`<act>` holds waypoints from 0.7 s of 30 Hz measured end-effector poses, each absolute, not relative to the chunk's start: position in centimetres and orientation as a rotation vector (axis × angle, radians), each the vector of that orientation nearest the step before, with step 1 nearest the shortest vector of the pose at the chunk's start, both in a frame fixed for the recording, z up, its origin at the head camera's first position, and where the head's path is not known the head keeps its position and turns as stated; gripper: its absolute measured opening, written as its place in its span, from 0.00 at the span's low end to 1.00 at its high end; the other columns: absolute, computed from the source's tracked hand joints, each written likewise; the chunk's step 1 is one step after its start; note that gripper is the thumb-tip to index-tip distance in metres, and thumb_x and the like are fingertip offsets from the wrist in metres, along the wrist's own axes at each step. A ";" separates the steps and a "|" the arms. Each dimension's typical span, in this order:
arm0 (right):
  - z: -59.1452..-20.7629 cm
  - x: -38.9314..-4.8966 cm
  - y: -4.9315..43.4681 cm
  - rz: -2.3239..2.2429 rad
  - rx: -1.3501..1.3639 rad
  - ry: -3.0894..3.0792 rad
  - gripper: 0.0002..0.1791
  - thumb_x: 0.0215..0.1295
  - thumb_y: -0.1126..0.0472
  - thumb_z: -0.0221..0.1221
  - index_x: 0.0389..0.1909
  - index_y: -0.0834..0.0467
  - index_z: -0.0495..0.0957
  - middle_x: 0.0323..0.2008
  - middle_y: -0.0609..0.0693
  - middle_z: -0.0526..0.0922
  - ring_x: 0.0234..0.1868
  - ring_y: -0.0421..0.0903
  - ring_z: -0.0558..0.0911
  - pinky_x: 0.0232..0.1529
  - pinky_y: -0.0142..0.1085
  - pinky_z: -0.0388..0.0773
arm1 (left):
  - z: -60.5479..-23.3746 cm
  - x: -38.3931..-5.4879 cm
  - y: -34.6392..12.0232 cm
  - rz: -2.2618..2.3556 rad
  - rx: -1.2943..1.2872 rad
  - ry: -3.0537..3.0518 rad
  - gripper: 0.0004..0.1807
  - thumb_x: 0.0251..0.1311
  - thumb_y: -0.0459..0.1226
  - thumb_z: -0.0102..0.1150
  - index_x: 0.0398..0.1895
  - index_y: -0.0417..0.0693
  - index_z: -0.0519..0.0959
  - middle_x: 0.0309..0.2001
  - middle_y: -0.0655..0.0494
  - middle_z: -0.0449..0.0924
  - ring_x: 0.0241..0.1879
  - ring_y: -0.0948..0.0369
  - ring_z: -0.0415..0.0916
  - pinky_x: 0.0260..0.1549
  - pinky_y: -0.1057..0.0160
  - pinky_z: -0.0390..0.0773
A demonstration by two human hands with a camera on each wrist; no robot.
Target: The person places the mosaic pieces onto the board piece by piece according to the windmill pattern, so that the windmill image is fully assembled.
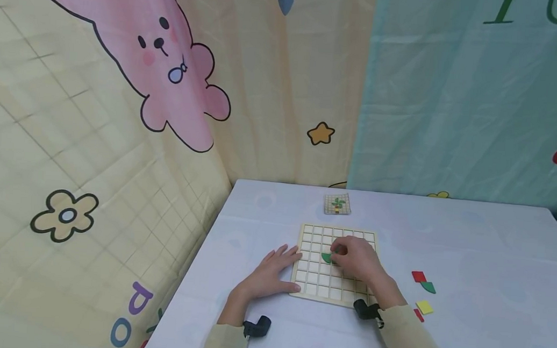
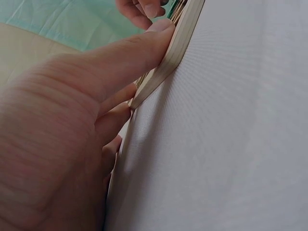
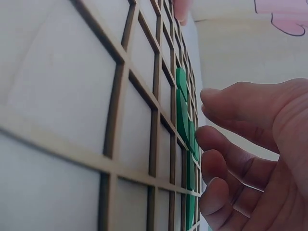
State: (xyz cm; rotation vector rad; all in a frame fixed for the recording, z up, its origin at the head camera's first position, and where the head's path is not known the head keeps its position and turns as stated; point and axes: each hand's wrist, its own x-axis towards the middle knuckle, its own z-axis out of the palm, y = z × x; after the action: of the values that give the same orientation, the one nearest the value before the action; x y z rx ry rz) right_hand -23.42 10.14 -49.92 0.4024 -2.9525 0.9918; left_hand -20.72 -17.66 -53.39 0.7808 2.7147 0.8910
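Several green pieces (image 1: 326, 258) in the grid board (image 1: 315, 277), lower centre of the frame; best pressed flat. Just over them, right hand (image 1: 361, 259), fingertips narrowly parted, seemingly empty; on the left rim, spread left hand (image 1: 270, 275), well placed for steadying.

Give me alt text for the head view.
A right hand is over green pieces on a wooden grid; the left hand rests at its left edge. Loose red, green and yellow pieces lie to the right, a small card beyond the grid.
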 end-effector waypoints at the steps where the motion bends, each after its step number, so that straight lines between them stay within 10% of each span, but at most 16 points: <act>1: -49.9 -23.4 10.3 0.994 0.401 -2.948 0.03 0.62 0.59 0.69 0.36 0.50 0.85 0.28 0.41 0.78 0.30 0.42 0.74 0.31 0.38 0.73 | -53.5 -20.8 -17.7 0.889 0.781 2.717 0.47 0.57 0.62 0.65 0.78 0.60 0.61 0.79 0.64 0.50 0.79 0.57 0.37 0.76 0.48 0.40; 21: -48.7 -21.8 15.5 1.028 0.193 -2.865 0.09 0.70 0.59 0.62 0.47 0.56 0.85 0.36 0.48 0.82 0.35 0.47 0.77 0.33 0.40 0.76 | -53.7 -20.9 -17.7 0.884 0.771 2.715 0.48 0.57 0.62 0.66 0.78 0.62 0.60 0.79 0.67 0.49 0.79 0.59 0.36 0.76 0.49 0.38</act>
State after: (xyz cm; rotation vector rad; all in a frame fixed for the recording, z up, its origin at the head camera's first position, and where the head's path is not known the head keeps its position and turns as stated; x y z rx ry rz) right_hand -21.84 15.49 -48.67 0.1933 -2.8650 1.0278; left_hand -20.90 -17.65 -53.70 0.7711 2.7150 0.8839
